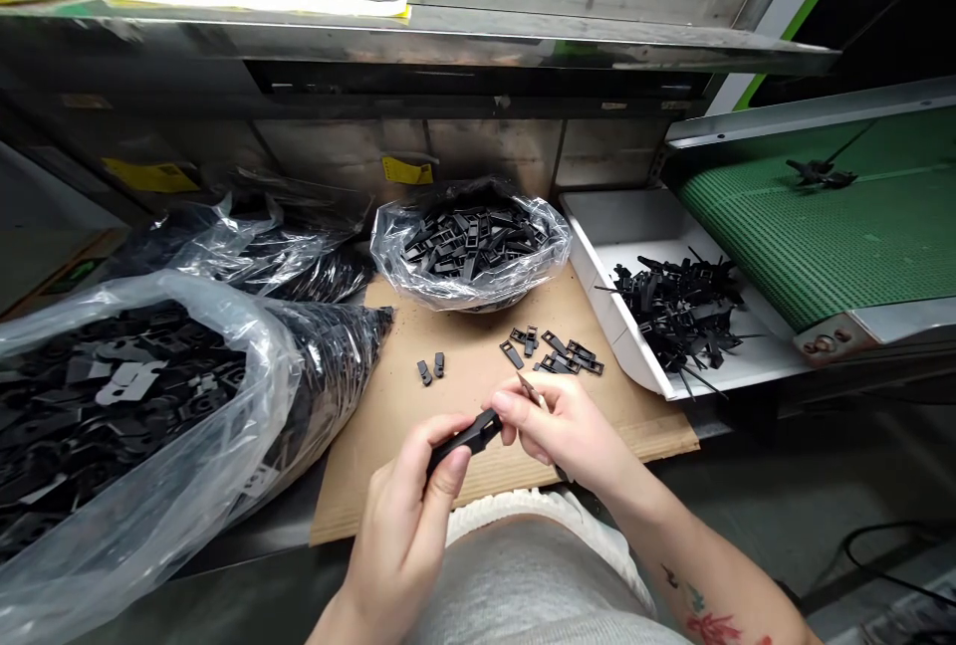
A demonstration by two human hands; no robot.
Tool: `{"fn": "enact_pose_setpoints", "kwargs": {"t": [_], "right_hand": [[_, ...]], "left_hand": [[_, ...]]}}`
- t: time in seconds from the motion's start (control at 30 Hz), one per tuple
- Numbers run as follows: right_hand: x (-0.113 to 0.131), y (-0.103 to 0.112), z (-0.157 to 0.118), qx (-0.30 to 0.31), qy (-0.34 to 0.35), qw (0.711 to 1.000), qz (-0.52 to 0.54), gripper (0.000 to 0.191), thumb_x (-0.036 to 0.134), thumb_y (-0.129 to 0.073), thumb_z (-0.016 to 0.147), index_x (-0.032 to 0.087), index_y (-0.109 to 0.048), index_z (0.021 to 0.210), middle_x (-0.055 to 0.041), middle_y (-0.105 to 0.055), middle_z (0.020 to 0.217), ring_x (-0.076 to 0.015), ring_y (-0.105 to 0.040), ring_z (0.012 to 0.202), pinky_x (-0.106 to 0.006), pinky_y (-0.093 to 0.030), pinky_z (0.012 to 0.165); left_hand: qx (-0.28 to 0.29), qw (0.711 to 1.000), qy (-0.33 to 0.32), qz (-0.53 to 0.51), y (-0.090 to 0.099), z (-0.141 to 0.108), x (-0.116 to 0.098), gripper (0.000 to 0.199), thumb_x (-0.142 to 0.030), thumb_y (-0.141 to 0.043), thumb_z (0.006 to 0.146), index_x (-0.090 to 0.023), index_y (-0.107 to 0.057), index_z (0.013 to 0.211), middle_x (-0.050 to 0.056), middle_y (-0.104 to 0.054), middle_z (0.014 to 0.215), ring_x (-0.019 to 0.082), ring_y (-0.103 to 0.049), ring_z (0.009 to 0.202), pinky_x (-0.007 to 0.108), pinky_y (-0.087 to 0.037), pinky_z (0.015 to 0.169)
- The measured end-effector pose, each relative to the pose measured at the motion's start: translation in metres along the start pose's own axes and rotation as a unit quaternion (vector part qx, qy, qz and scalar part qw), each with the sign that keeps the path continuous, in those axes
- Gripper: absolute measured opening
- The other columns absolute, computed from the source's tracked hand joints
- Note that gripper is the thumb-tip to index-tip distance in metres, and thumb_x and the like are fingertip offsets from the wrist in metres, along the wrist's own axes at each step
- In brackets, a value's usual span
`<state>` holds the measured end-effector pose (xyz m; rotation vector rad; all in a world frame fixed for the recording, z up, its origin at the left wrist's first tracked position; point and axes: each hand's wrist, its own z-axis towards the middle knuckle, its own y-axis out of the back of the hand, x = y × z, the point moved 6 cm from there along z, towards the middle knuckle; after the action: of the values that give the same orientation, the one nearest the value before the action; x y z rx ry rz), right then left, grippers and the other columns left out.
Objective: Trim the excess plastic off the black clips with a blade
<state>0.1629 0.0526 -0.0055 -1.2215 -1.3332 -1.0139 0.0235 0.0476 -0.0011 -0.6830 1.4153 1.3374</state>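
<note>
My left hand [414, 496] is closed around a long black plastic part [470, 438], thumb on its near side. At the part's far end, the thumb and fingertips of my right hand [557, 421] pinch close against it. A slim pointed blade-like tool [532, 392] also sits in my right hand, its tip sticking up past the fingers and its dark rear end showing below the palm. Just beyond my hands, several small black slotted clips [560, 356] lie loose on the cardboard sheet [403, 406]. Two smaller black pieces [431, 367] rest farther left.
An open clear bag [388, 267] of black clips stands at the back. Larger bags [276, 356] of black parts fill the left side. To the right are a white tray [616, 326] with spiky black parts and a green conveyor belt [829, 237]. A metal shelf [478, 43] overhangs the back.
</note>
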Motion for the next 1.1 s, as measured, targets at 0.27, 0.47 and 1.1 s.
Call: {"fn": "enact_pose_setpoints", "kwargs": {"t": [0.27, 0.47, 1.1], "right_hand": [[-0.01, 0.0, 0.013, 0.02, -0.067, 0.997, -0.039, 0.031, 0.02, -0.045, 0.079, 0.014, -0.051, 0.05, 0.0064, -0.042, 0.034, -0.0038, -0.034, 0.032, -0.016, -0.029, 0.039], [-0.001, -0.002, 0.004, 0.04, -0.044, 0.998, -0.004, 0.034, 0.025, -0.046, 0.083, 0.014, -0.051, 0.051, 0.0077, -0.04, 0.034, -0.0029, -0.032, 0.031, -0.016, -0.029, 0.039], [0.034, -0.015, -0.05, -0.002, 0.292, 0.77, -0.567, 0.029, 0.007, -0.033, 0.088, 0.006, -0.056, 0.106, -0.006, -0.056, 0.071, -0.0163, -0.05, 0.06, -0.028, -0.041, 0.049]], "left_hand": [[0.023, 1.0, -0.003, 0.014, -0.003, 0.002, 0.004, 0.016, -0.025, -0.047, 0.084, -0.021, -0.057, 0.095, -0.002, -0.056, 0.064, 0.012, -0.051, 0.057, 0.022, -0.037, 0.054], [0.029, 0.955, 0.174, -0.239, -0.008, 0.007, 0.013, 0.02, -0.035, -0.056, 0.078, -0.016, -0.056, 0.085, -0.005, -0.041, 0.052, 0.009, -0.035, 0.049, 0.021, -0.025, 0.047], [0.023, 0.965, 0.176, -0.193, 0.005, 0.015, 0.009, 0.021, -0.035, -0.057, 0.076, -0.014, -0.062, 0.078, -0.005, -0.037, 0.048, 0.007, -0.03, 0.046, 0.022, -0.017, 0.043]]}}
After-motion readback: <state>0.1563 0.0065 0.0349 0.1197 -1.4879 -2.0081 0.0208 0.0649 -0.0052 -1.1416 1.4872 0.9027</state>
